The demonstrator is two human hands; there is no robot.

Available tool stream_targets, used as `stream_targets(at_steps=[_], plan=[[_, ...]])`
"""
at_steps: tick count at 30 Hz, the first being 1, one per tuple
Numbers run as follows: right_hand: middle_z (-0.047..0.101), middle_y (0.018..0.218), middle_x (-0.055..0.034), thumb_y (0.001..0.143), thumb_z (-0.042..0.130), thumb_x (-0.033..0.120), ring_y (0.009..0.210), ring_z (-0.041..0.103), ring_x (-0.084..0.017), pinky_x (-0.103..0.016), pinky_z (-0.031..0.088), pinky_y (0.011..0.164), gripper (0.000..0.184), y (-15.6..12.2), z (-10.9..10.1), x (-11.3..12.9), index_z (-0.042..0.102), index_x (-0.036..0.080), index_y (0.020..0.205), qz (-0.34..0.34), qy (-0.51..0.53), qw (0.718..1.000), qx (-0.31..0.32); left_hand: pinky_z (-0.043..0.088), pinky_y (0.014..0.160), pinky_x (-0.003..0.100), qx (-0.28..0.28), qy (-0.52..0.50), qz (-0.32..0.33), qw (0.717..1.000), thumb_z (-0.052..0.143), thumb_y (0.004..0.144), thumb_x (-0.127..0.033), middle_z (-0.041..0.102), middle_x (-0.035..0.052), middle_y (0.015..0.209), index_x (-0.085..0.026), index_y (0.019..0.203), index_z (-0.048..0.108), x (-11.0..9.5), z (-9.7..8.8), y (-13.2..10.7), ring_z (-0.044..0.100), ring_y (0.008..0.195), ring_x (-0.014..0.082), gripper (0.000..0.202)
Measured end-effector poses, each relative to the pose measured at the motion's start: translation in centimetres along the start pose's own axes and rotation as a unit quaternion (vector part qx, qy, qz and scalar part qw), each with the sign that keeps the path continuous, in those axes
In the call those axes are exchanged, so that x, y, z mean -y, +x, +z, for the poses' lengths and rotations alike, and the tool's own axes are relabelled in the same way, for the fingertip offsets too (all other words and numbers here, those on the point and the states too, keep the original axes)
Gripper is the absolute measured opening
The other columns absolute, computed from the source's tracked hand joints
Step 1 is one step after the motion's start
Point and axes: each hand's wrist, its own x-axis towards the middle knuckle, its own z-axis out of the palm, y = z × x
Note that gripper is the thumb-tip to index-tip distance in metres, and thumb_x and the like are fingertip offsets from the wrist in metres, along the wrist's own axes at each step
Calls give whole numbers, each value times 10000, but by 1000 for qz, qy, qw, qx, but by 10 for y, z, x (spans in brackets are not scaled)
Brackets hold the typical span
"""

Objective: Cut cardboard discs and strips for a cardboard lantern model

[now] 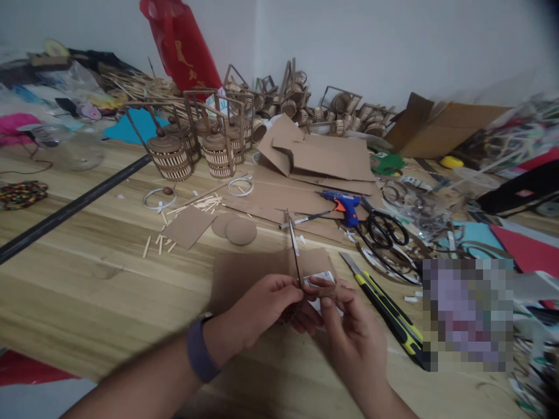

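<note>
The left hand [275, 298] pinches the near end of a thin dark-brown strip with a white patch [298, 267], above a flat brown cardboard sheet [233, 273]; the right hand [356, 320] curls close by, its exact hold unclear. Sliding outward, it could be nicked by the yellow-and-black utility knife [388, 317], whose blade is bare.

Thin dark strip [298, 265] | whitish midway | pinched, far end forward

i watched through one head-worn camera, facing forward and down over the counter [131, 308]. it sat near, above and behind the left hand [273, 302] and right hand [353, 323], and reached across to the pale wall [393, 46] beyond.
</note>
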Motion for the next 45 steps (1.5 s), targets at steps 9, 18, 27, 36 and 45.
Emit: stream_targets(at_steps=[9, 18, 27, 36, 45], plan=[[798, 930, -46, 1000, 539, 210, 928, 740, -229, -415, 561, 853, 141, 1, -1, 4, 663, 276, 995, -6, 23, 1000, -2, 477, 635, 247, 25, -44, 1, 999, 654, 695, -345, 706, 28, 720, -145, 793, 671, 0, -3, -2, 645, 618, 129, 223], [772, 929, -41, 926, 620, 147, 910, 729, -233, -422, 576, 838, 146, 3, 1, 3, 662, 277, 978, -31, 29, 999, 8, 475, 629, 247, 0, -48, -31, 998, 589, 685, -274, 666, 3, 642, -156, 717, 641, 1, -2, 0, 623, 594, 125, 134], [775, 880, -32, 953, 622, 216, 886, 736, -223, -397, 566, 853, 90, -1, 1, 3, 683, 279, 934, 19, 39, 999, 7, 487, 625, 259, 2, 5, -17, 1000, 553, 655, -245, 665, 8, 640, -152, 729, 644, 3, -2, 0, 609, 573, 127, 150], [777, 841, -18, 919, 644, 195, 847, 752, -202, -316, 575, 768, 128, 6, -2, 6, 665, 268, 816, 70, 116, 991, 12, 502, 593, 254, 30, 25, -14, 999, 558, 605, -267, 678, 12, 646, -156, 717, 640, 3, -7, 1, 621, 567, 131, 178], [783, 885, -52, 917, 676, 271, 787, 752, -211, -301, 572, 665, 125, 6, -4, 7, 645, 244, 799, 197, 252, 946, 44, 483, 577, 254, 46, 80, -43, 995, 547, 574, -280, 702, 23, 632, -167, 689, 609, -2, -10, -1, 629, 560, 141, 173]])
